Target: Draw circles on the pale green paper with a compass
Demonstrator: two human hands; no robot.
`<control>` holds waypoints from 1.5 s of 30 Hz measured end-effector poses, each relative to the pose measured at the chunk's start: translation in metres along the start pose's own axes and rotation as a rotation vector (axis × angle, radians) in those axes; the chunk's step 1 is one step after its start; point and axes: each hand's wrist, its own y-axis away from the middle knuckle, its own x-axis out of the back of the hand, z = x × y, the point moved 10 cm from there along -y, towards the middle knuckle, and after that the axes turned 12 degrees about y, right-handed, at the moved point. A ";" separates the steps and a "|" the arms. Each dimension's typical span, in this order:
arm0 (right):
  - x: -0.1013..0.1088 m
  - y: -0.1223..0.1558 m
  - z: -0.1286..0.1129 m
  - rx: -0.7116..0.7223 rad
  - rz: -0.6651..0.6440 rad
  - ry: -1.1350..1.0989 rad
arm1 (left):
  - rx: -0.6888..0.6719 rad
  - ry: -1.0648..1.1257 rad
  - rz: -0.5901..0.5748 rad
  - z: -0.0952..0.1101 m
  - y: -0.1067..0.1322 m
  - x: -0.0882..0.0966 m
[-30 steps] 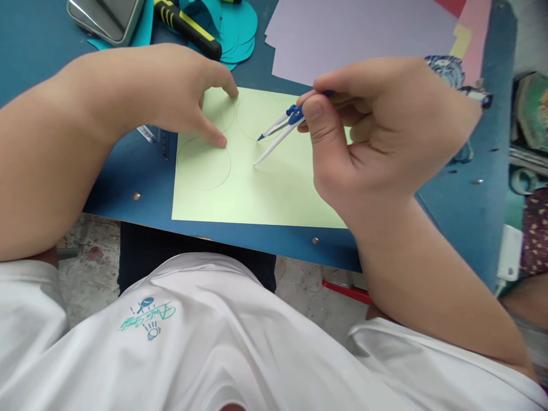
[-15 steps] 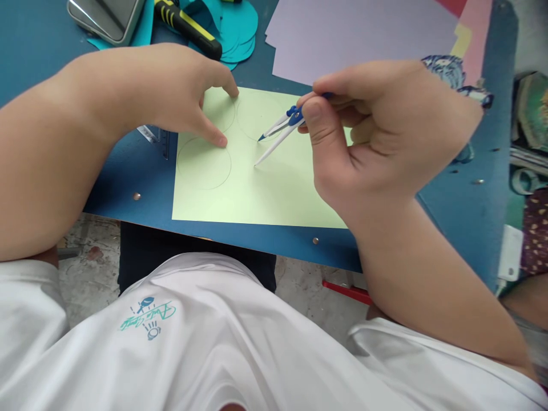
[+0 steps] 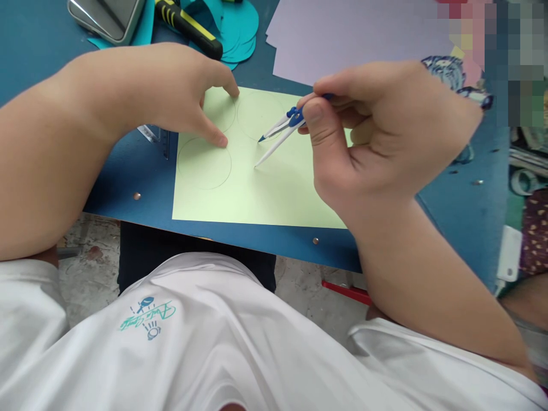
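Observation:
A pale green sheet of paper [image 3: 257, 194] lies near the front edge of the blue table, with three thin drawn circles visible on it. My left hand [image 3: 180, 94] rests on its upper left part, thumb and forefinger spread apart on the paper. Between the thumb and fingers of my right hand [image 3: 368, 125] is a blue-and-white drawing compass [image 3: 286, 128], held by its top. Its two legs slant down to the left, close together, over the middle of the sheet. Whether the tips touch the paper I cannot tell. My right hand covers the sheet's right side.
Purple sheets [image 3: 359, 40] lie behind the green one. At the back left are a phone [image 3: 107, 17], a black-and-yellow handle [image 3: 188, 28] and teal paper cutouts [image 3: 240, 31]. A clear ruler [image 3: 165, 142] shows under my left wrist. The blue table's [image 3: 128, 177] front edge runs before my body.

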 end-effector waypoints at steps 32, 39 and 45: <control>-0.003 0.003 0.006 -0.025 0.002 0.014 | 0.059 0.010 -0.005 0.002 0.005 0.003; -0.003 0.004 0.007 0.034 0.042 -0.050 | 0.034 0.004 0.003 -0.001 0.002 0.003; -0.006 0.005 0.007 0.059 0.028 0.012 | 0.039 0.006 0.007 0.002 0.003 0.003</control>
